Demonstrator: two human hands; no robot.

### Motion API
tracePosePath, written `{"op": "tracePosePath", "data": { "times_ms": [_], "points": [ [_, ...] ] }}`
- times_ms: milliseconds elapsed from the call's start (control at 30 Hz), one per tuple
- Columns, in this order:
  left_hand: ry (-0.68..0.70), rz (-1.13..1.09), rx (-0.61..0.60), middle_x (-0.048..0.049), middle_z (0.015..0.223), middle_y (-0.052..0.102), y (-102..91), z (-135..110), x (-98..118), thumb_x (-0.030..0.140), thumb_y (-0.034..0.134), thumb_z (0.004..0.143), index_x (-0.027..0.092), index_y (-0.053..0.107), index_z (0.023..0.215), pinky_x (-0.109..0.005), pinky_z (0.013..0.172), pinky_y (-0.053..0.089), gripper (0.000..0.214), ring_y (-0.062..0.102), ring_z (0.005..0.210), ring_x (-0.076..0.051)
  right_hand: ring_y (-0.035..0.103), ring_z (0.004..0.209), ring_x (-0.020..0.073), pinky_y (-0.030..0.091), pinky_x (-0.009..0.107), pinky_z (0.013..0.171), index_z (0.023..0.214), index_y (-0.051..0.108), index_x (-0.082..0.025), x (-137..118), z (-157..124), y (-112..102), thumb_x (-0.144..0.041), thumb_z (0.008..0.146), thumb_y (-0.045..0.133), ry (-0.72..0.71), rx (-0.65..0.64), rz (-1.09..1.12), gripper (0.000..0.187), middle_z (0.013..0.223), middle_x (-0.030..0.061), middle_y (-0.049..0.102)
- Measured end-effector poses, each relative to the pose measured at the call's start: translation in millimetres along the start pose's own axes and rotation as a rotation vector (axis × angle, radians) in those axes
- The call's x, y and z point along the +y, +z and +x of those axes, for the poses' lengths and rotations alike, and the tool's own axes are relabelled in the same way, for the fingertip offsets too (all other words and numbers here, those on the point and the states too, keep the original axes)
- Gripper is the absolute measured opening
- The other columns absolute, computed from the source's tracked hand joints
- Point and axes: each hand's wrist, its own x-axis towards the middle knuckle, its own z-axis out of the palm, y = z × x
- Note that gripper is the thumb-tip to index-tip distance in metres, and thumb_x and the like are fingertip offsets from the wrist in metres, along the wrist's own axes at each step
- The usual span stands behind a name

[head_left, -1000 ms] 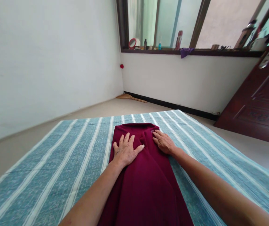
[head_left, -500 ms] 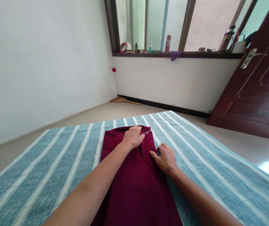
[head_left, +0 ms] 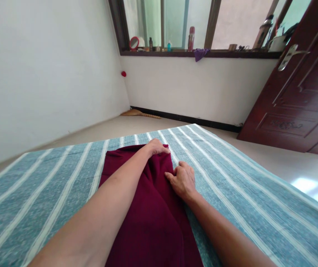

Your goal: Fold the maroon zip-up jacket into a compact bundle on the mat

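A pair of maroon pants (head_left: 148, 207) lies lengthwise in front of me, its waistband at the far end. Creases run down from the waistband near the right side. My left hand (head_left: 156, 147) reaches across to the right corner of the waistband, fingers bent over the cloth and closed on it; the fingertips are partly hidden. At the right side edge of the pants is my right hand (head_left: 183, 178), its thumb stretched out to touch the cloth and set apart from the bent fingers, which rest over the striped sheet (head_left: 228, 196).
The sheet's far edge borders the floor. A broom (head_left: 139, 112) lies in the corner by the wall. A red flask (head_left: 191, 39), a round mirror (head_left: 133, 43) and a purple cloth (head_left: 200, 54) are on the window sill. A brown door (head_left: 295, 96) stands at right.
My left hand has slid right along the waistband to its corner, covering the printed lettering. My right hand stays by the side edge. The whole view has shifted slightly.
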Motion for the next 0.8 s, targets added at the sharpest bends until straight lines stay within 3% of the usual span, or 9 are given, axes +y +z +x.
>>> {"op": "tracePosePath", "data": {
  "times_ms": [133,233,400,567,733,800],
  "points": [
    [0.012,-0.225,-0.035,-0.0006,0.047,0.059,1.1,1.2,-5.1,0.024,0.076,0.051,0.017,0.059,0.049,-0.028,0.049,0.045,0.019,0.058,0.051,-0.018,0.053,0.109,0.0275,0.034,0.04,0.097,0.061,0.062,-0.019,0.4,3.7,-1.2,-0.038,0.077,0.066,0.029,-0.002,0.066,0.025,0.109,0.0106,0.062],
    [0.054,-0.415,-0.029,-0.0019,0.059,0.067,2.2,-1.9,-12.7,0.029,0.069,0.061,0.017,0.066,0.066,-0.029,0.057,0.051,0.013,0.063,0.057,-0.017,0.055,0.108,0.0246,0.035,0.037,0.097,0.061,0.062,-0.018,1.0,6.9,-3.5,-0.036,0.077,0.065,0.077,0.003,0.16,0.024,0.112,0.0106,0.063],
    [0.122,-0.566,0.012,-0.005,0.069,0.072,7.3,-5.8,-22.1,0.038,0.071,0.061,0.016,0.067,0.075,-0.032,0.064,0.054,0.026,0.066,0.064,-0.018,0.053,0.113,0.0254,0.031,0.039,0.101,0.07,0.067,-0.016,0.3,6.3,-5.0,-0.036,0.081,0.062,0.055,-0.015,0.151,0.024,0.117,0.0124,0.061],
    [0.155,-0.418,0.123,-0.0037,0.072,0.071,11.8,-2.7,-22.9,0.035,0.061,0.071,0.016,0.066,0.079,-0.029,0.065,0.051,0.022,0.066,0.069,-0.018,0.048,0.12,0.0259,0.026,0.041,0.105,0.078,0.072,-0.016,-0.3,8.5,-2.9,-0.039,0.088,0.054,-0.019,-0.065,0.058,0.031,0.124,0.0115,0.058],
    [0.173,-0.035,0.262,-0.0039,0.074,0.069,17.5,0.4,-22.5,0.038,0.061,0.074,0.019,0.064,0.065,-0.029,0.076,0.046,0.021,0.064,0.085,-0.023,0.05,0.116,0.0252,0.028,0.038,0.102,0.081,0.073,-0.015,1.0,10.0,-2.6,-0.035,0.089,0.052,-0.045,-0.059,0.033,0.03,0.12,0.0102,0.061],
    [0.168,0.116,0.298,-0.0063,0.078,0.07,20.0,-1.2,-20.4,0.041,0.06,0.076,0.019,0.065,0.069,-0.032,0.079,0.045,0.023,0.063,0.089,-0.026,0.049,0.116,0.0269,0.028,0.039,0.102,0.082,0.073,-0.015,0.9,7.8,-1.8,-0.035,0.089,0.052,-0.071,-0.037,-0.013,0.029,0.12,0.0107,0.061]
  ]
}}
